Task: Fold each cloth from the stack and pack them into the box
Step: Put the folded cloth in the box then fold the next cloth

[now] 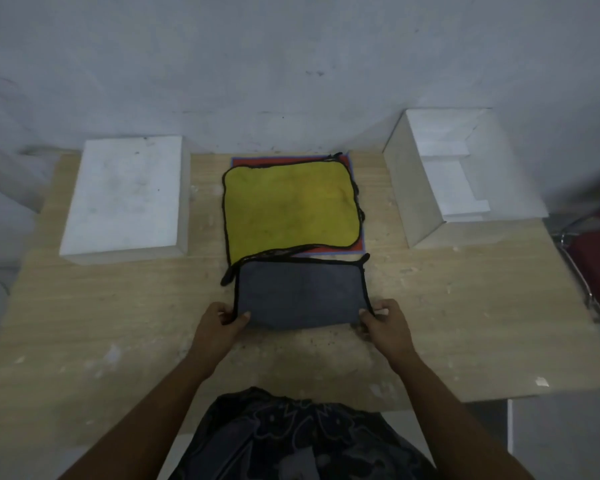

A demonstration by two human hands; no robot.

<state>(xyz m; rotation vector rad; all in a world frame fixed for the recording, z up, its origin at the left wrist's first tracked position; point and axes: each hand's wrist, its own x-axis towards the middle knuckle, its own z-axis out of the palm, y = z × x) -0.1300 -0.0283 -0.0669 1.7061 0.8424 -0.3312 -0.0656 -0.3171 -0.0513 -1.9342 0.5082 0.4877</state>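
Observation:
A grey cloth [298, 292] with black edging lies folded into a rectangle on the table, just in front of the stack. My left hand [222, 323] pinches its near left corner and my right hand [385, 323] pinches its near right corner. Behind it lies the stack, with a yellow cloth [288, 206] on top and a red cloth [359, 245] showing at the edges beneath. The open white box [413, 202] stands at the back right of the table, tilted toward me, with white inserts inside.
A white box lid [125, 195] lies upside at the back left of the wooden table [118, 323]. A red chair [596, 265] with a metal frame stands past the table's right edge. A grey wall rises behind.

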